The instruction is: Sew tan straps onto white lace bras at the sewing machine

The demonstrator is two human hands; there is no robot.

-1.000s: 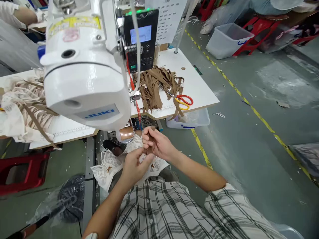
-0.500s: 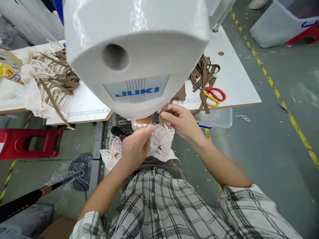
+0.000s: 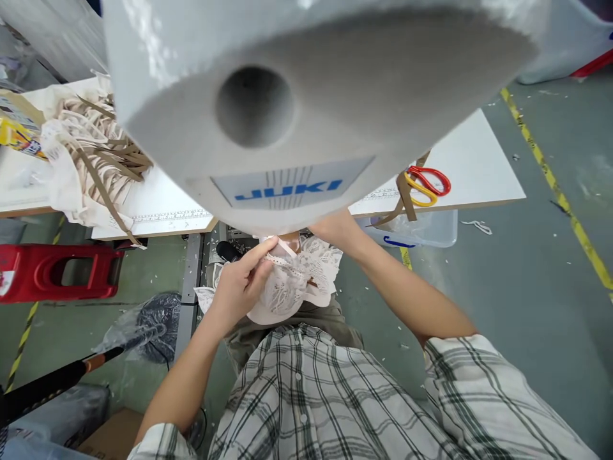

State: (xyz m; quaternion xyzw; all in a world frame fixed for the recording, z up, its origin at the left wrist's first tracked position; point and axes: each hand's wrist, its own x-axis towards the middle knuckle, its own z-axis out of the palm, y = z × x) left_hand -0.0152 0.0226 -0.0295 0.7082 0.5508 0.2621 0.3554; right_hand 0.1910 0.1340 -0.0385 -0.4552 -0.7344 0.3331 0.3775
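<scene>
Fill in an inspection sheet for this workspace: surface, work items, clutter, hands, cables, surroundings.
Surface: flat white tabletop, printed ruler along front edge.
Work items: white lace garment before glossy white, blue-lettered sewing machine.
Clutter: heap of cream lace and brown fabric straps, left; red-and-yellow-handled scissors, right, blades hidden.
Hands: left hand pinches the garment; right hand partly hidden by the machine, grip unclear.
Cables: possible thin dark cord, lower left; unclear.
Surroundings: red plastic stool, left; yellow-and-black floor tape, right.

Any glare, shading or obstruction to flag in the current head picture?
Head view: glare streaks the sewing machine toward the upper left; its underside is shaded, yet the JUKI label reads clearly; the machine partly hides the right hand; the white lace shows its pattern.
</scene>
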